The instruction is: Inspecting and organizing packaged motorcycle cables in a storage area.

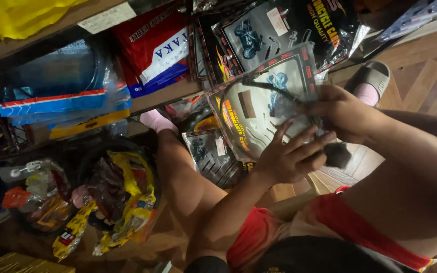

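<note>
The person sits low on a wooden floor (430,76) in front of shelves, with both hands raised on a flat plastic packet (259,108) that has a red and black printed border and a pale card inside. The packet is held up between the knees, tilted, its face turned toward the camera, just near of a shelf edge.

The left hand (291,156) lies against the lower right part of the packet. Its fingers (309,144) are spread fairly wide and stretched out along the plastic, with the thumb pointing up over the packet's face; it presses and steadies the packet more than it clamps it. Whether the fingertips curl behind the packet cannot be told.

The right hand (342,111) is closed over the packet's right edge, fingers bent tight, pinching the plastic near the top corner. A thin dark cable (274,90) runs from this hand to the left across the packet's face. A dark blurred lump (338,154) sits just below the two hands; what it is cannot be told.

Behind the packet, more packets of the same kind (279,30) stand leaning on the far shelf. To the left of them lies a red and white bag (157,45), and farther left a stack of clear bags with blue and red stripes (61,101). Low on the left, yellow and red wrapped goods (127,197) sit inside a dark ring. A foot in a grey sandal (372,81) rests on the floor at far right.
</note>
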